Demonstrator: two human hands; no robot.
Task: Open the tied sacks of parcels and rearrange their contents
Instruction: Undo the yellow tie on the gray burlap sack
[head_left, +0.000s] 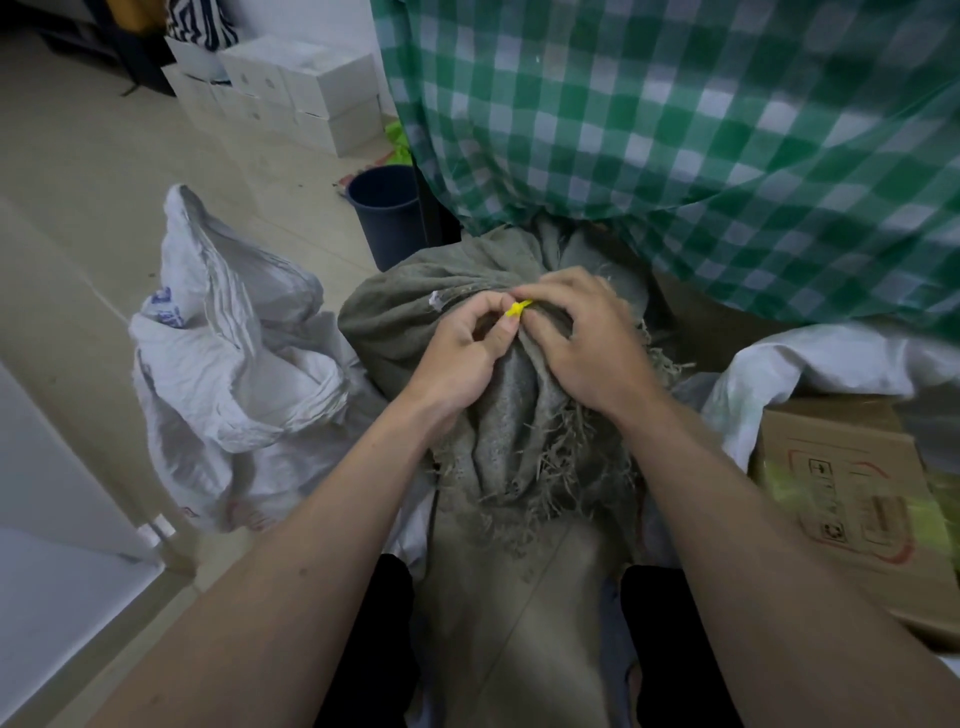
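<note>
Grey-green sack (498, 431): coarse matt woven cloth, frayed edge. Yellow tie (518, 307): glossy plastic. White sack (234, 374): crinkled woven plastic.

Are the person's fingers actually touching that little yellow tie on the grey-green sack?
Touching. In the head view, the left hand pinches the yellow tie between its fingertips, while the right hand presses on the sack beside it.

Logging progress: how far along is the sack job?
Done: the white sack at the left lies slack and crumpled, apparently opened. In hand: left hand and right hand pick at the yellow tie on the grey sack. Left: untying it, rearranging parcels.
</note>
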